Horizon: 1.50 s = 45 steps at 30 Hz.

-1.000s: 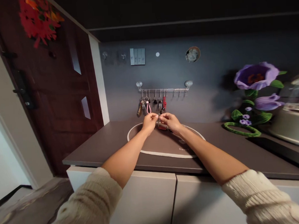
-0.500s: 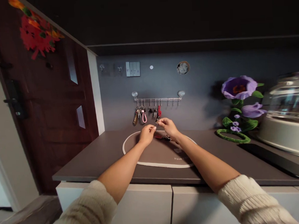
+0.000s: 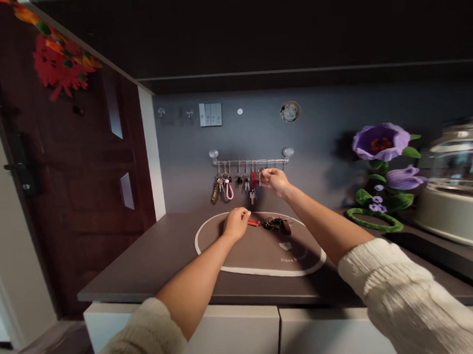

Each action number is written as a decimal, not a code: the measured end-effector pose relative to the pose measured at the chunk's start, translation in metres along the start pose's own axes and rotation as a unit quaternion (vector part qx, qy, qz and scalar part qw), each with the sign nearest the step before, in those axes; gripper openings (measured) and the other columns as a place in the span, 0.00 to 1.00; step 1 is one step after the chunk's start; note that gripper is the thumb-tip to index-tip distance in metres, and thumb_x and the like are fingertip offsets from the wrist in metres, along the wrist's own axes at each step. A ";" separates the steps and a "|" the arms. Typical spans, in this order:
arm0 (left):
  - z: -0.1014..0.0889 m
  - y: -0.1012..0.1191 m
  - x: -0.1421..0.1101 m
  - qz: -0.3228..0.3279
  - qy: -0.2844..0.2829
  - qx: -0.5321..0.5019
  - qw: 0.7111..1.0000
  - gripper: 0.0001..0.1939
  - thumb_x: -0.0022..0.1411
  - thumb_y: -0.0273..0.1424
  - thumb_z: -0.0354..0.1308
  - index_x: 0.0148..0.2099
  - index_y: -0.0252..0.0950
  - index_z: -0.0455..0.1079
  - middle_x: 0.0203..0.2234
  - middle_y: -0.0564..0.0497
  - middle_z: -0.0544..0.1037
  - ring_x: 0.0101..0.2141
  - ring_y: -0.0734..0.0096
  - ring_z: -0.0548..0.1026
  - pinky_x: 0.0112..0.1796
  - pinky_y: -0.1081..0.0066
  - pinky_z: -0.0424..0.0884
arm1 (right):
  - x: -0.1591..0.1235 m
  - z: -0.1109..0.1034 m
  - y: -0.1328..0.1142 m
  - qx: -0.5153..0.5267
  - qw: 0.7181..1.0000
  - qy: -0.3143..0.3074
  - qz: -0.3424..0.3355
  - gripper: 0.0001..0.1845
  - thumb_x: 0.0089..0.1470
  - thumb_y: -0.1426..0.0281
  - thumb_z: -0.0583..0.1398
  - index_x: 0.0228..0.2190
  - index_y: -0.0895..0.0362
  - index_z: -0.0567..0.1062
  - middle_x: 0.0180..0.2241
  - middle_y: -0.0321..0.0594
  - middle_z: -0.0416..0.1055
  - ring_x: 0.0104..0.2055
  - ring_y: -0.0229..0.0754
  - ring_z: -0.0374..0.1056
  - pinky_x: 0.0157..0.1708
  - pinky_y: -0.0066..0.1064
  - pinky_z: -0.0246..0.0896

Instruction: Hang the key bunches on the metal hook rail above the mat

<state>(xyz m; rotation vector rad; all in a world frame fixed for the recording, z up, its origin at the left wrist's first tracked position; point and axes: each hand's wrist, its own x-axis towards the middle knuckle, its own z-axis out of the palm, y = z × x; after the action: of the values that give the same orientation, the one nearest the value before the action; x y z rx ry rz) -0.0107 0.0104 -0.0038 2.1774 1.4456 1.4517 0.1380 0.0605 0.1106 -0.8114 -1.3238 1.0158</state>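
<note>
My right hand point(image 3: 275, 181) is raised to the hook rack point(image 3: 251, 161) on the wall, thumb and fingers pinched on a small bunch of keys point(image 3: 260, 177) just under the hooks. Whether its ring touches a hook, I cannot tell. Lower down, my left hand point(image 3: 237, 224) hovers over the brown mat point(image 3: 260, 255) with its fingers curled together; anything in them is hidden. Close to its fingertips lies a red item point(image 3: 253, 223). More keys on a ring point(image 3: 270, 223) with a dark fob lie on the mat. Hanging from the rack are several key sets, one with a pink loop point(image 3: 229, 189) and one with a red tag point(image 3: 253, 180).
A purple flower ornament point(image 3: 381, 143) stands on the counter at right, beside a clear-domed white appliance point(image 3: 456, 208) and a flat black object point(image 3: 439, 256). A dark shelf point(image 3: 253, 33) overhangs the counter. A door point(image 3: 104, 215) is at left.
My hands, close together before, have parted. The right one has risen to the rack with the keys, while the left has stayed low over the mat. The view has tilted slightly.
</note>
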 end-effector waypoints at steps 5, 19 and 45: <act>0.002 -0.002 0.000 -0.002 -0.001 0.005 1.000 0.12 0.58 0.31 0.48 0.30 0.34 0.71 0.27 0.49 0.76 0.29 0.72 0.71 0.32 0.72 0.63 | 0.006 0.007 -0.005 -0.007 1.000 0.009 0.025 0.08 0.50 0.76 0.54 0.21 0.59 0.64 0.19 0.32 0.64 0.21 0.28 0.59 0.29 0.26 0.63; 0.000 -0.002 0.001 -0.017 0.008 0.009 1.000 0.12 0.58 0.31 0.48 0.30 0.34 0.70 0.26 0.48 0.76 0.28 0.72 0.70 0.31 0.73 0.62 | 0.016 0.014 0.009 -0.015 0.995 0.088 0.048 0.09 0.46 0.80 0.54 0.19 0.59 0.63 0.18 0.33 0.63 0.19 0.30 0.61 0.24 0.26 0.64; -0.004 0.002 -0.001 0.010 -0.017 0.045 0.999 0.10 0.57 0.30 0.49 0.35 0.34 0.71 0.31 0.47 0.75 0.32 0.70 0.71 0.37 0.71 0.65 | -0.026 -0.021 0.030 -0.034 0.996 0.073 0.047 0.06 0.43 0.82 0.56 0.23 0.59 0.67 0.21 0.35 0.64 0.19 0.28 0.59 0.22 0.22 0.56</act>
<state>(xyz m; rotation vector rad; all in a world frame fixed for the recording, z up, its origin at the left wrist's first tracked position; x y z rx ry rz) -0.0126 0.0069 -0.0016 2.2627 1.5095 1.3757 0.1560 0.0495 0.0714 -0.9896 -1.2100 0.9691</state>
